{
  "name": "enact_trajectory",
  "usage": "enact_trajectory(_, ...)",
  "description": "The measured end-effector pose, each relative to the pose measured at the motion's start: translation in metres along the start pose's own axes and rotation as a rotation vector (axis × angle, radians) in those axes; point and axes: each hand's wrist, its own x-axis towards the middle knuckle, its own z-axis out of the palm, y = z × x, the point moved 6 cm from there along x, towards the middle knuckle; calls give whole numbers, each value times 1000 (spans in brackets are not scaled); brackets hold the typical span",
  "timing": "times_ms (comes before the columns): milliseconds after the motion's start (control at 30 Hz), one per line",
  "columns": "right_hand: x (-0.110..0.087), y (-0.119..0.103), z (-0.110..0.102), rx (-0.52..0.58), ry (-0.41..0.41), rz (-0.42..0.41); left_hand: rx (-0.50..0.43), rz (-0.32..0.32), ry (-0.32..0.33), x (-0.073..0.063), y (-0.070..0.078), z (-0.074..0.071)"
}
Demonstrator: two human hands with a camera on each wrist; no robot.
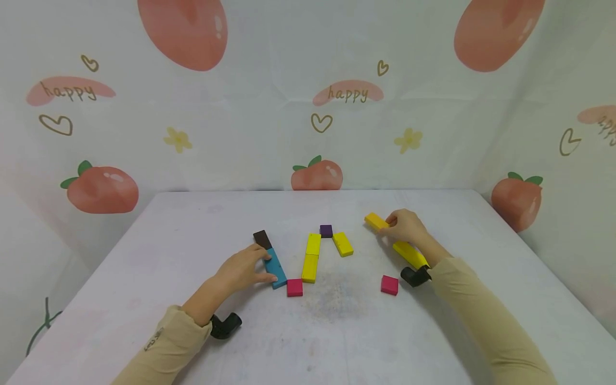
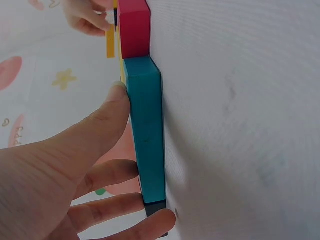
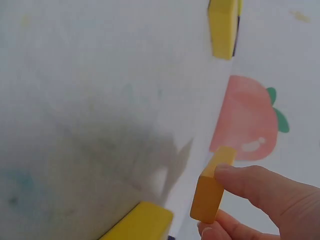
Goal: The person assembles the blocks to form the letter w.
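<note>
My left hand (image 1: pixel 240 271) touches a blue block (image 1: pixel 276 270), its thumb near the closer end and its spread fingers toward the far end. A dark brown block (image 1: pixel 262 239) continues the slanted line beyond the blue one. At the near end sits a red block (image 1: pixel 294 287), beside a column of two yellow blocks (image 1: pixel 310 267). Between thumb and fingertips, my right hand (image 1: pixel 406 227) pinches an orange-yellow block (image 3: pixel 207 195), raised over the table with its shadow apart from it. Under that hand lies a long yellow piece (image 1: pixel 409 254), partly hidden by the wrist.
A small purple block (image 1: pixel 326 231) stands near the top of the yellow column, with a slanted yellow block (image 1: pixel 343 244) at its right. Another red block (image 1: pixel 389 285) lies on the white table (image 1: pixel 337 342). Black camera mounts (image 1: pixel 226 326) stick out at both wrists. A printed curtain hangs behind.
</note>
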Motion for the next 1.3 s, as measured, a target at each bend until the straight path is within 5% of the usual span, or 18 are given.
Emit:
enact_trajectory(633, -37, -25, 3, 25, 39, -154, 4, -4, 0, 0, -1, 1)
enact_trajectory(1300, -75, -47, 33, -43, 9, -238, -10, 4, 4, -1, 0, 0)
